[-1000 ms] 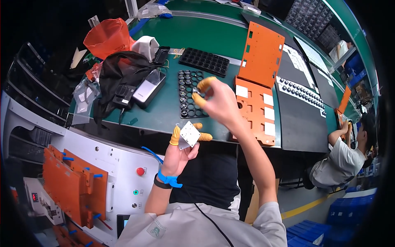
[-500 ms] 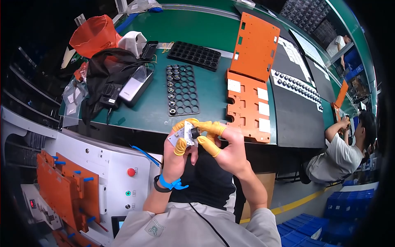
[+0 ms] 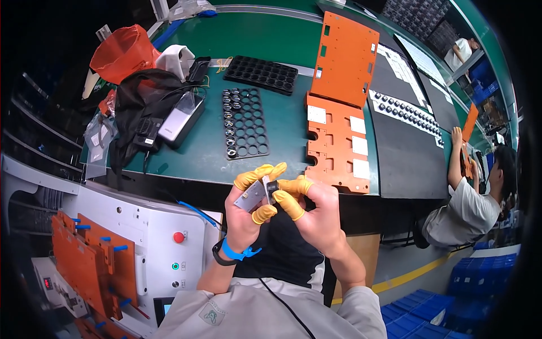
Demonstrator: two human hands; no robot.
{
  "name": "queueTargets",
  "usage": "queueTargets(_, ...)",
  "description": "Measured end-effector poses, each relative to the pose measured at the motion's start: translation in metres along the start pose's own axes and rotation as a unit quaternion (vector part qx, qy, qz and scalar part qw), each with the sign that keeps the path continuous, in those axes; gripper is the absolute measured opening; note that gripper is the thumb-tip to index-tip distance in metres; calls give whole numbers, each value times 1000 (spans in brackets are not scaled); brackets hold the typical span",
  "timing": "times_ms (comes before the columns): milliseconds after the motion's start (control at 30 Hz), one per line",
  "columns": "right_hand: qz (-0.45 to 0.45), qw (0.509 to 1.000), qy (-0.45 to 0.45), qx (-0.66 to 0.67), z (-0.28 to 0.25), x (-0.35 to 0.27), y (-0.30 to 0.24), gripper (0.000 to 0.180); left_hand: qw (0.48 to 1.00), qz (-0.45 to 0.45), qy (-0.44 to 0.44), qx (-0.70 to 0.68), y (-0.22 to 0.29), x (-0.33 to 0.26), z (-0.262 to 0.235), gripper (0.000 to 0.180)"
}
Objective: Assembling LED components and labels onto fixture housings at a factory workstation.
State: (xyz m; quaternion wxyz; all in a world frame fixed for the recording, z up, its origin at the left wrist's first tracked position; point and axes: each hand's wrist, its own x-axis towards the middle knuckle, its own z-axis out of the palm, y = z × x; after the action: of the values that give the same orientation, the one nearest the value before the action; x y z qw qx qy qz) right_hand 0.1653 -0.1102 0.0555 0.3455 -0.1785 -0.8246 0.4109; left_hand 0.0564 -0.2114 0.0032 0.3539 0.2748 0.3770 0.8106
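Note:
Above my lap, my left hand [image 3: 241,219], in yellow finger cots, grips a small white circuit board [image 3: 248,198] by its edges. A short black lens barrel [image 3: 273,187] sticks out from the board's right side. The thumb and fingers of my right hand [image 3: 314,212], also in yellow cots, close round that lens. Whether the lens is fixed to the board cannot be made out. Just beyond my hands, a black tray with round holes [image 3: 248,122] lies on the green table [image 3: 197,161]. Shiny round lens parts [image 3: 228,123] fill mostly its left column.
An orange hinged fixture [image 3: 339,155] stands open right of the tray. Behind is another black tray [image 3: 261,73]. Bags and a silver-black device [image 3: 180,121] lie left. Rows of black lenses [image 3: 406,117] sit farther right, near a seated co-worker [image 3: 466,209]. A white machine [image 3: 158,237] flanks my left.
Both hands have turned the circuit board, and more of its flat face shows. My right fingers stay on the lens. The co-worker's arm has reached up toward the orange fixture there.

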Motion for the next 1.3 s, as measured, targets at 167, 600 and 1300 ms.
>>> queueTargets(167,-75,990,15,-122,-8,-3,-7,21,1000,2,-6,23,-3,-1,2,80)
queueTargets(600,-228,939,21,-256,-12,-10,23,48,986,-152,-51,-34,-15,-7,1,53)
queueTargets(1300,39,992,11,-117,-71,-33,51,38,914,12,35,405,-44,70,27,25)
